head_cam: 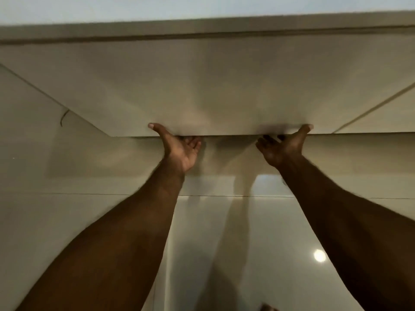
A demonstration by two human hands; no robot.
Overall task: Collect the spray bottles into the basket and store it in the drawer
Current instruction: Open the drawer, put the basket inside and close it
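Note:
A wide, glossy beige drawer front (208, 90) fills the upper half of the head view, under a countertop edge (202, 25). My left hand (179, 149) grips its lower edge left of centre, thumb on the face and fingers hooked underneath. My right hand (283, 149) holds the same edge further right in the same way. The fingertips of both hands are hidden behind the edge. No basket or spray bottle is in view, and the inside of the drawer cannot be seen.
Below the drawer front is another beige cabinet panel (89, 158). Neighbouring cabinet fronts flank it at left and right. The glossy tiled floor (247, 243) reflects a ceiling light (319, 255). A bit of a foot (268, 308) shows at the bottom edge.

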